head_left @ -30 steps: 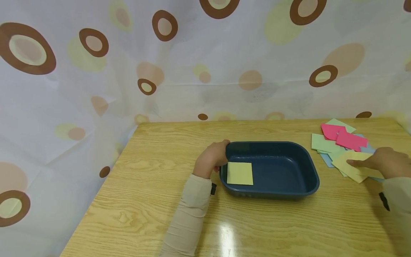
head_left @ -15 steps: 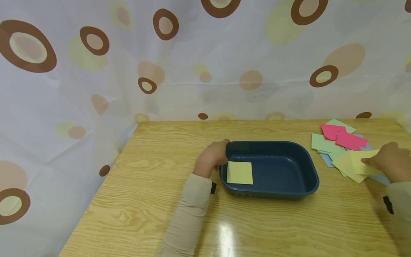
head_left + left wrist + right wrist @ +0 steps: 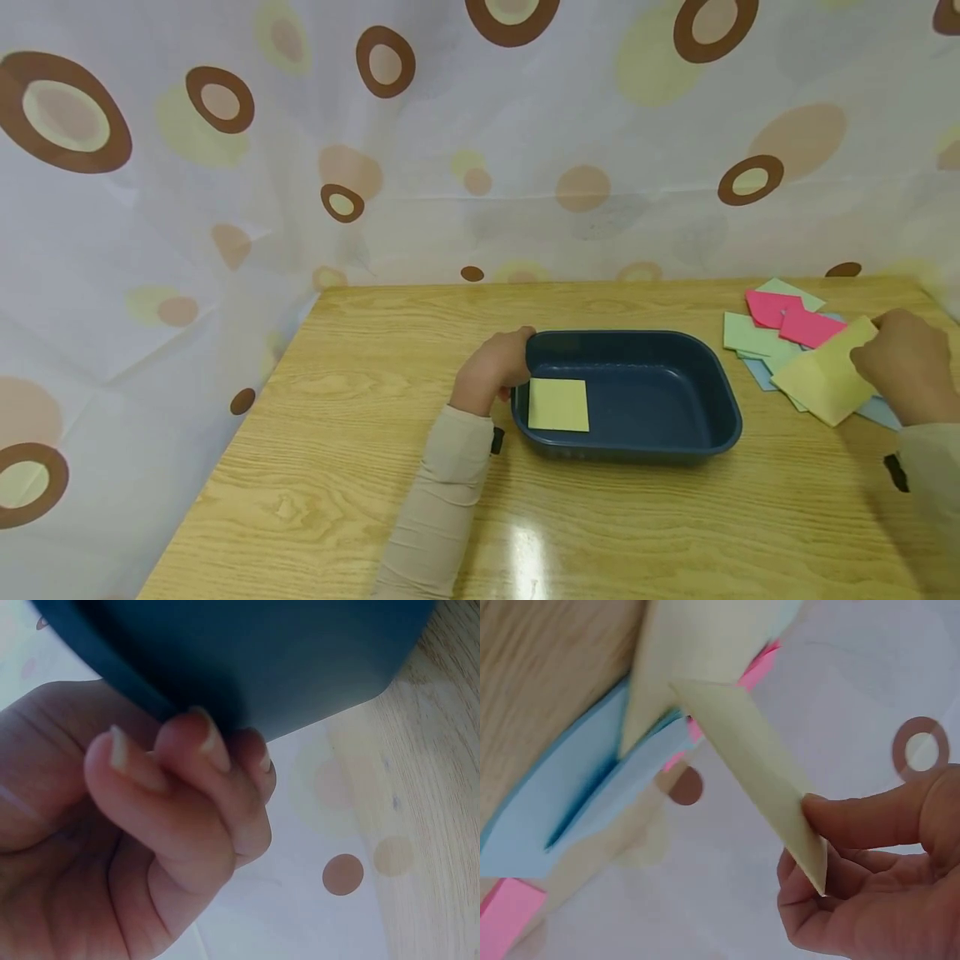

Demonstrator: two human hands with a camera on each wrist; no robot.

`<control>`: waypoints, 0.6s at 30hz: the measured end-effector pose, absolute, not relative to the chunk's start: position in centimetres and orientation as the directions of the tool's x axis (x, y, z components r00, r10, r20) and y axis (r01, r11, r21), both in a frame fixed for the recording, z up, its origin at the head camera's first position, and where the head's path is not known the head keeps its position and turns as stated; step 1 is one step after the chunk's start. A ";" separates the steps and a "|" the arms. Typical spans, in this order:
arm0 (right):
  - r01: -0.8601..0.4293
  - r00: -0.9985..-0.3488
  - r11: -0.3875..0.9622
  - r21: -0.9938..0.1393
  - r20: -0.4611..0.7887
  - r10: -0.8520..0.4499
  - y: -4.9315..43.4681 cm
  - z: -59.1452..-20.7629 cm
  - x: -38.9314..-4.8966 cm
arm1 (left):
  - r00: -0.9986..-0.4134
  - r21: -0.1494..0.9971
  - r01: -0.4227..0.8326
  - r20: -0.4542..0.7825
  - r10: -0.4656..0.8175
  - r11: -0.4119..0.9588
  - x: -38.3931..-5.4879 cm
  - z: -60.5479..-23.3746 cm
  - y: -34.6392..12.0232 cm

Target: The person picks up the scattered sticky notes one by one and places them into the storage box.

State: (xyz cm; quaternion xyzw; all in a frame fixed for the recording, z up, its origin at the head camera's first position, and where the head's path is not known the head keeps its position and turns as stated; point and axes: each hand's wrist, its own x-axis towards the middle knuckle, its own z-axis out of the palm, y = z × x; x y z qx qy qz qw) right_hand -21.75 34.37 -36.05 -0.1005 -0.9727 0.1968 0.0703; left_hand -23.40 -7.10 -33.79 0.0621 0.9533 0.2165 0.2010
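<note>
My left hand point(image 3: 491, 371) grips the left rim of a dark blue rectangular plastic tray point(image 3: 723, 417) on the table. Up close in the left wrist view, curled fingertips point(image 3: 206, 742) press against the tray's outer wall, the thumb hidden. A square yellow sticky note point(image 3: 558, 405) lies flat inside, at the tray's left end. Over at the right, my right hand point(image 3: 907, 367) pinches another yellow sticky note point(image 3: 754, 772) between thumb and fingers. That note is lifted at a slant above a loose pile of notes, one lower edge close to the yellow note beneath.
Pink notes point(image 3: 813, 327), pale green notes point(image 3: 750, 335) and blue notes point(image 3: 879, 412) overlap in the pile right of the tray. Behind the wooden table point(image 3: 360, 483) hangs a white sheet point(image 3: 450, 108) with brown and beige spots, which also covers the left side.
My right hand has raised the yellow note off the pile and tilted it up, shifting slightly upward. The left hand and the tray have kept their place.
</note>
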 end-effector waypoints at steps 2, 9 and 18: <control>0.145 -0.968 0.899 -0.414 0.130 0.216 33.7 -35.7 -21.8 | -0.912 0.438 0.028 -0.358 0.203 0.899 -23.4 -33.8 -7.1; -0.011 -0.967 0.888 -0.459 0.230 0.107 29.9 -33.2 -21.7 | -0.912 0.436 0.035 -0.354 0.207 0.899 -23.4 -34.0 -7.0; -0.348 -0.921 0.834 -0.428 0.324 -0.218 24.1 -30.6 -21.8 | -0.913 0.438 0.033 -0.353 0.206 0.898 -23.4 -33.9 -7.0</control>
